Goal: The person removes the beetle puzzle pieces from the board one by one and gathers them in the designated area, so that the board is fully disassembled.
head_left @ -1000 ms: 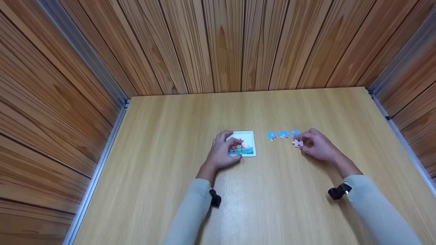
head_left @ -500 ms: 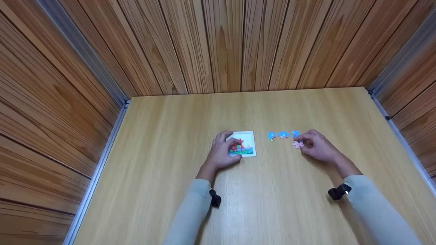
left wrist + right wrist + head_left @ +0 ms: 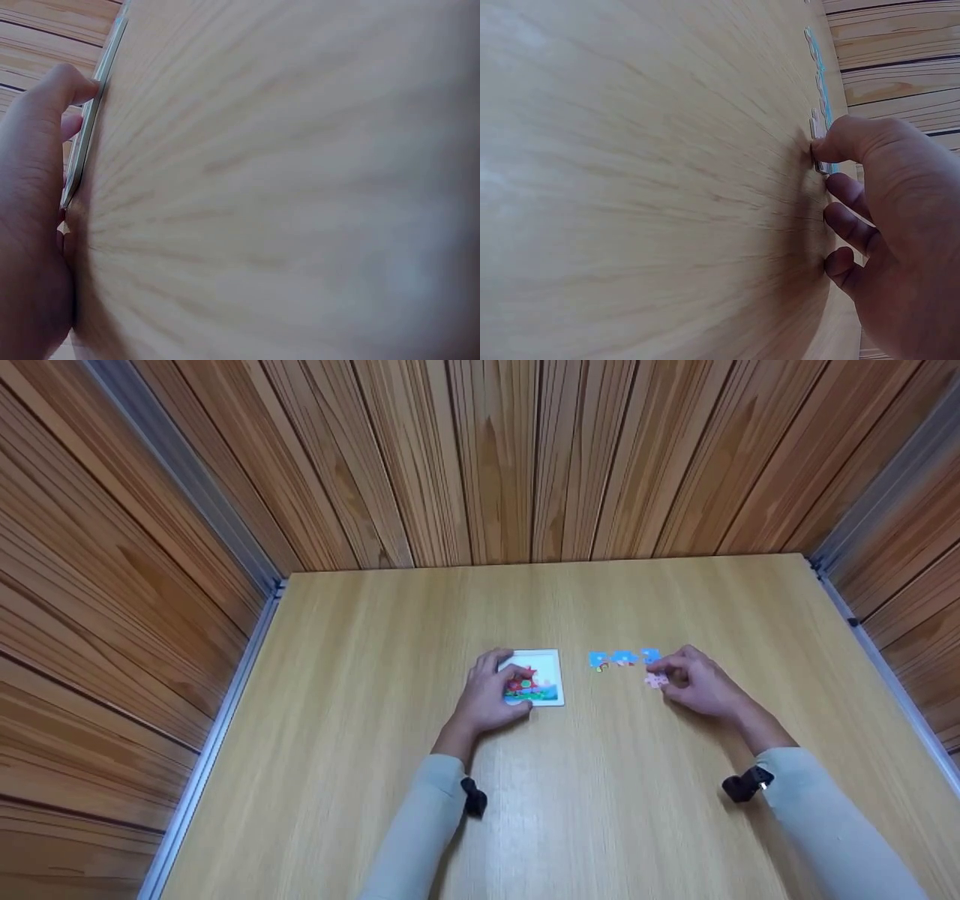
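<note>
My left hand [image 3: 489, 694] spans the white-framed jigsaw tray [image 3: 550, 664], its thumb at the near edge and fingers over the far side. Inside the tray, a red figure shows above blue and green; my hand covers the left part. In the left wrist view, the thumb grips the rim of the tray [image 3: 91, 112]. Over to the right, my right hand [image 3: 697, 681] pinches a pink jigsaw piece [image 3: 655, 680] by its right side, low at the table. The right wrist view has the thumb on that piece [image 3: 815, 124], other fingertips near the tabletop.
Blue jigsaw pieces lie in a row between the tray and my right hand: a left one [image 3: 597, 659], a middle one [image 3: 623, 658] and a right one [image 3: 650, 655]. Wooden panels wall in the table [image 3: 420, 615] at the back and sides.
The pink jigsaw piece has shifted slightly toward me, away from the blue row, with my right fingers still at it. My left hand and the tray have stayed in place.
</note>
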### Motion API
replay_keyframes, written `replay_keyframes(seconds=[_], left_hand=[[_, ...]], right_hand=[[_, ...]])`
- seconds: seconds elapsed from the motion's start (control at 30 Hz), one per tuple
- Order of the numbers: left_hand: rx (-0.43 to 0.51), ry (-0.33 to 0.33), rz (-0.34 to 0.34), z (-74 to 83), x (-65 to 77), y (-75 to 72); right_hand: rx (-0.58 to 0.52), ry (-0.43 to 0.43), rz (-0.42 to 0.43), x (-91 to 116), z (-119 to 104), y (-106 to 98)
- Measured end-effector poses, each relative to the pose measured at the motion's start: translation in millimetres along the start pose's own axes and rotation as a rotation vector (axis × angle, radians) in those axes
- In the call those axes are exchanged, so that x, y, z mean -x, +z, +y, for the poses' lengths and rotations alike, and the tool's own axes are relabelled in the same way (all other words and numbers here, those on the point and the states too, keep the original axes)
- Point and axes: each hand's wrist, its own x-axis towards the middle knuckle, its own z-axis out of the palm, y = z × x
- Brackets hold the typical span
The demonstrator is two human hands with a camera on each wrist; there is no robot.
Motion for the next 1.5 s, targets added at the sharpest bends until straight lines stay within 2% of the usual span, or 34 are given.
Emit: replay_keyframes(seconds=[0.43,0.7,1.13,1.37,1.5], left_hand=[[-0.008,0.044,0.014,-2.1,-1.6,0.9],[-0.012,0.034,-0.007,-2.8,-0.8,-1.7],[-0.027,0.011,0.002,-1.6,0.2,-1.2],[-0.016,0.043,0.014,-2.7,0.5,-0.9],[-0.010,0.044,-0.001,-3.4,0.8,-1.3]], right_hand=[[0.010,-0.009,0.016,-1,-2,-7],[0.015,0.003,0.008,-3,-7,-9],[-0.001,-0.066,0.018,-8,-26,5],[0.000,-0.141,0.021,-16,-38,17],[0.003,-0.147,0.012,-21,-46,23]])
